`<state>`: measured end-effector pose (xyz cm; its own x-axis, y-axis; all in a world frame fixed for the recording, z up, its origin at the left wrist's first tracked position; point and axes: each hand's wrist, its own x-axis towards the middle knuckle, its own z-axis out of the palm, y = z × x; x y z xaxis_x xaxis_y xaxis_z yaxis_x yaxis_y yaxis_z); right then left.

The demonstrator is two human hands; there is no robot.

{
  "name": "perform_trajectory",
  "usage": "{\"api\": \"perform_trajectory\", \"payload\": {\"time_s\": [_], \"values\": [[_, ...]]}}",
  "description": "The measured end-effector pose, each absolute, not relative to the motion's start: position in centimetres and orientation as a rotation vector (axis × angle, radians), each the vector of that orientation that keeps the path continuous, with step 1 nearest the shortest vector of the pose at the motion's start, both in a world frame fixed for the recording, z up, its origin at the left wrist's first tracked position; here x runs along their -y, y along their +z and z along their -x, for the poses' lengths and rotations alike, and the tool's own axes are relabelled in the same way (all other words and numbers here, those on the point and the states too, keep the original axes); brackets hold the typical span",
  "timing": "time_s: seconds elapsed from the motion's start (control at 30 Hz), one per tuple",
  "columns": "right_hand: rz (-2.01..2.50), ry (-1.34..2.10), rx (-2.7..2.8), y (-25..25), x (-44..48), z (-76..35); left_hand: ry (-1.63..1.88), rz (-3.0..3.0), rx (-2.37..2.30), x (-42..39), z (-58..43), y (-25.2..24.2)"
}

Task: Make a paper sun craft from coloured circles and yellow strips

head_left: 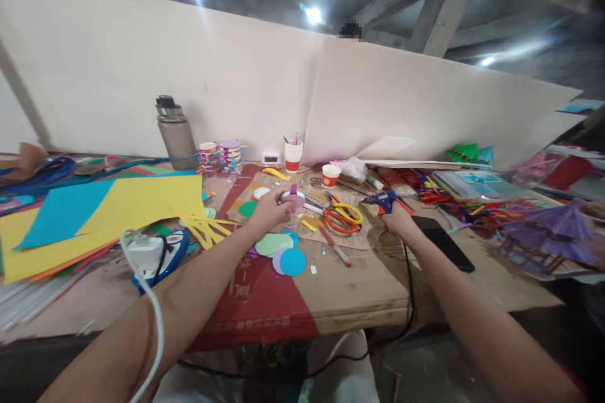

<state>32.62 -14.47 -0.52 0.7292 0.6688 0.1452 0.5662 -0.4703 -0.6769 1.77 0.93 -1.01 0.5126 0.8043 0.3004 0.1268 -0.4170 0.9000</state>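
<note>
My left hand (268,209) pinches a small purple paper disc (293,200) with a darker purple strip standing at its far edge. My right hand (398,224) is wrapped around a blue glue gun (386,201), its nozzle pointing left; a black cord runs down from it over the table edge. Near my left forearm lie loose paper circles: a blue circle (293,261), a pale green circle (270,244) and a green circle (247,208). Between the hands are scissors with orange and yellow handles (347,219) and a red pen-like stick (334,245).
Left are yellow paper sheets (155,201) and a white plug (145,253) with a cable crossing my forearm. A grey bottle (176,138), decorated paper cups (230,157) and a red-white cup (331,176) stand behind. A black phone (442,242) lies right, near another person's hand (594,217).
</note>
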Motion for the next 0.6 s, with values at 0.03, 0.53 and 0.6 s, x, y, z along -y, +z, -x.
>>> {"api": "perform_trajectory", "payload": {"time_s": [0.03, 0.53, 0.6], "values": [[2.238, 0.161, 0.951, -0.5, 14.6, -32.7, 0.948, -1.87, -0.772, -0.9, -1.8, -1.1], [1.571, 0.273, 0.748, 1.9, 14.3, -30.4, 1.074, -1.93, -0.736, -2.0, -1.8, -1.3], [1.388, 0.36, 0.77, 2.2, 13.6, -29.1, 1.125, -1.938, -0.682, -1.9, -1.6, -0.9]]}}
